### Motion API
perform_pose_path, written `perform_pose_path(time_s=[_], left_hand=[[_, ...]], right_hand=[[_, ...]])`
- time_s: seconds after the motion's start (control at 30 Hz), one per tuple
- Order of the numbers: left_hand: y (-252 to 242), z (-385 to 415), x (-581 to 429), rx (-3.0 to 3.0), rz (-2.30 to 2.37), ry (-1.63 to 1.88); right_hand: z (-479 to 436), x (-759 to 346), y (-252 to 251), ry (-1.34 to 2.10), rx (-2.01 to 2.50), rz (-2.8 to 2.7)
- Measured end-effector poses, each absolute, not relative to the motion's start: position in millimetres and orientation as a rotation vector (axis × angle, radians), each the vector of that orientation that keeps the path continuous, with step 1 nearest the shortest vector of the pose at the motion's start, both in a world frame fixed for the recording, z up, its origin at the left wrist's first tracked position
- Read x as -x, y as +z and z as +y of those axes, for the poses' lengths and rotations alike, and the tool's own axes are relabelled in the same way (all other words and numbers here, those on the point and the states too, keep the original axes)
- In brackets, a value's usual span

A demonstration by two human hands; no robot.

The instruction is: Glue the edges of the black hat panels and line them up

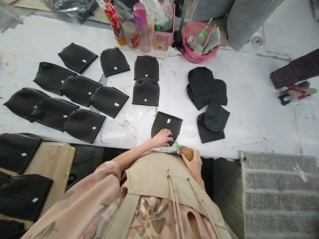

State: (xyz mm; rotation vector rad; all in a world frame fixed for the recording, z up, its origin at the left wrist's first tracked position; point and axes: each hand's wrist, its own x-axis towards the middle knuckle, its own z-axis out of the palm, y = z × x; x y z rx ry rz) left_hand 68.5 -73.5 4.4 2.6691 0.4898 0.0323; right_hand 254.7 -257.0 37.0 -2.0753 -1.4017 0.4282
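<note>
Right in front of me, at the table's near edge, lies a black fabric piece (165,124) with a small white tag. My left hand (162,137) rests on its lower part, fingers spread. In my right hand (195,162) is a squeeze bottle (186,152) of brown liquid. Its green nozzle points left, at the black piece's lower right edge; whether the tip touches cannot be made out. Farther right, a loose pile of black fabric pieces (208,88) lies above two more overlapping pieces (216,118).
Several tagged black pieces (81,89) spread over the white-covered table (119,132) at left. Bottles (142,30), a pink box (163,38) and a pink basket (196,58) stand at the back. More pieces lie on a wooden board (58,166) at lower left.
</note>
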Motion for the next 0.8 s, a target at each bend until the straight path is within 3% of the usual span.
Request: perform_pose_path(time_s=[0.8], left_hand=[[-18.5, -81.9, -63.4, -2.687, 0.576, 0.135]], right_hand=[[-281.2, -252.7, 5.9, 0.881, 2.019, -0.899]])
